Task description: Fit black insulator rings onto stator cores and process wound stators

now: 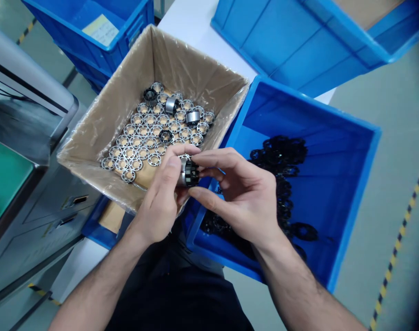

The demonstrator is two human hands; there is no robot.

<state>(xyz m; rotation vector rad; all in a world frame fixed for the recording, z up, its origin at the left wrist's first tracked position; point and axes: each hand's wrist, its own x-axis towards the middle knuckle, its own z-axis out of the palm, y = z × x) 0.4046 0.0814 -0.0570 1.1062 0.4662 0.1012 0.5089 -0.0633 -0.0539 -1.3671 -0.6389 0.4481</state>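
Note:
Between my hands is a motor stator core (182, 178), a silver metal ring lying on its side. My left hand (160, 200) is closed around its metal body. A black slotted plastic end piece (192, 174) sits on the core's right end. My right hand (242, 195) pinches around that piece, thumb below and fingers above. Just beyond, a plastic-lined carton (102, 110) holds rows of silver stator cores (150, 120). Several cores there carry black parts, and two of them (193, 117) lie on their sides.
Right of the carton, a blue bin (347, 193) contains a heap of black plastic rings (281, 154). Another blue bin (264, 34) stands behind it, and one more blue bin (92, 23) with a paper sheet is at upper left. A metal machine cabinet (40, 207) borders the left side.

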